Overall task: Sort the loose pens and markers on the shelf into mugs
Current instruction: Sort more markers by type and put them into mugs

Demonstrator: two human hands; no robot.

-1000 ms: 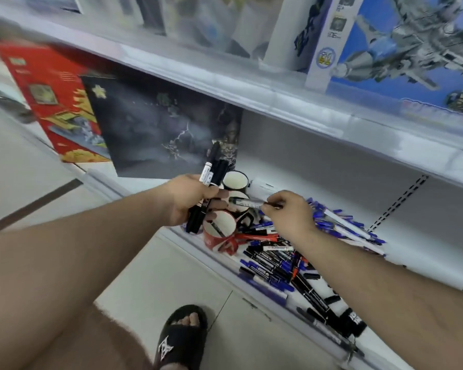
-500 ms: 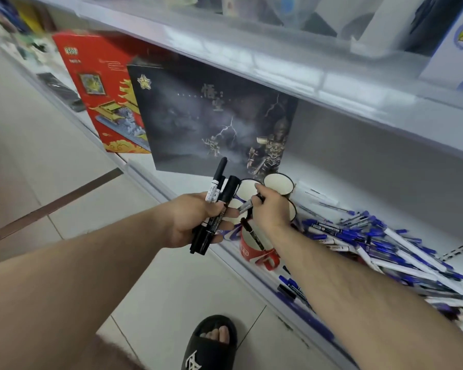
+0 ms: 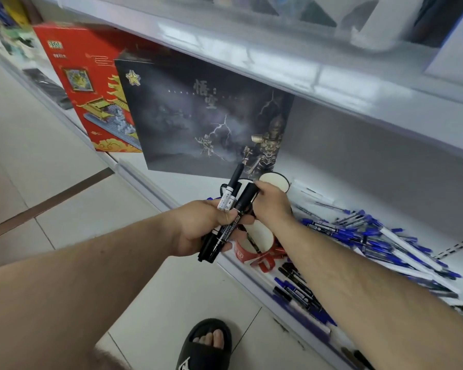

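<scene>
Black plastic markers (image 3: 226, 222) were gripped by the left hand (image 3: 198, 231); the right hand (image 3: 271, 202), its grasp hidden, hovered at white mugs (image 3: 275, 181), where a drop seemed next.

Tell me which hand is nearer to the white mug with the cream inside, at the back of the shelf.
Right. The right hand is right beside the white mug, just in front of its rim. The left hand grips black markers further forward, off the shelf edge.

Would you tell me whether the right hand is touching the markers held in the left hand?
Touching: the head view shows the right hand pinching the top of a black marker in the left hand's bundle.
</scene>
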